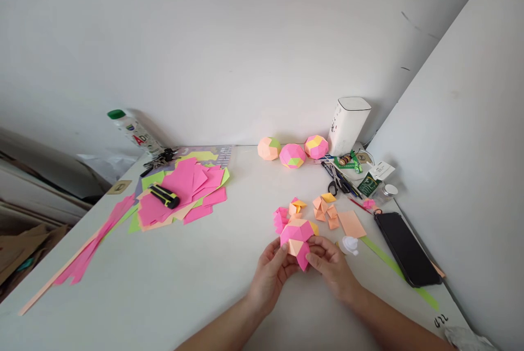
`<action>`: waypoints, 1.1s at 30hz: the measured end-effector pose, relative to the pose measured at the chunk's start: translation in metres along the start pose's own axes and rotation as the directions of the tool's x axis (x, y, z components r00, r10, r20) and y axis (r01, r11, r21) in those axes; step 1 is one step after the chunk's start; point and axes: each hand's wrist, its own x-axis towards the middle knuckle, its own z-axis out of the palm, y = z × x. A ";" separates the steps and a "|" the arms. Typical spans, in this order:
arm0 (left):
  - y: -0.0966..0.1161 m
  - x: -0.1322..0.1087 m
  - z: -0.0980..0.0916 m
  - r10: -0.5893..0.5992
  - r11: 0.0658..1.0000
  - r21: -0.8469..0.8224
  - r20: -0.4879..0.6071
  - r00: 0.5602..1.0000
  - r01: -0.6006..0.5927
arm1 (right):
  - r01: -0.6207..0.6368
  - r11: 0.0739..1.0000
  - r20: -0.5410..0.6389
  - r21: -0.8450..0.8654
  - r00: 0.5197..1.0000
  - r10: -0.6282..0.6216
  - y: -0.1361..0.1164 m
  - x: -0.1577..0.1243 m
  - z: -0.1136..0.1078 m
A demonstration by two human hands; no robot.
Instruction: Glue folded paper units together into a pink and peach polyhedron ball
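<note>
Between both hands is a partly built folded-paper ball (pixel 297 231) in pink, peach and a little yellow. My left hand (pixel 272 269) grips its left side, thumb on the front near a peach facet. At the lower right, my right hand (pixel 331 263) pinches a pointed pink flap of the ball. Just behind it lie folded pink paper pieces (pixel 280 219), partly hidden, and a peach and yellow folded piece (pixel 296 207). Several small peach folded units (pixel 325 211) rest to the right of these, with a flat peach paper sheet (pixel 352 224) beside them.
Three finished paper balls (pixel 292 155) sit by the wall near a white container (pixel 349 126). A phone (pixel 407 248), scissors (pixel 333 184), pens and a jar (pixel 387 193) lie right. Left are a paper pile (pixel 184 187), a box cutter (pixel 164 196) and a bottle (pixel 137 134).
</note>
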 end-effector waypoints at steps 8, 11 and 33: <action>-0.005 -0.006 0.004 -0.012 1.000 0.004 0.131 0.991 0.012 | 0.068 0.975 -0.100 -0.210 0.991 -0.090 -0.002 -0.007 0.006; -0.007 -0.006 0.004 0.002 1.000 -0.008 0.195 0.981 0.000 | 0.113 0.950 -0.062 -0.292 0.989 -0.137 -0.001 -0.012 0.007; -0.003 0.004 -0.008 -0.170 0.965 -0.193 0.057 0.984 0.178 | 0.312 -0.229 0.318 -0.922 0.274 -0.908 -0.083 -0.029 -0.034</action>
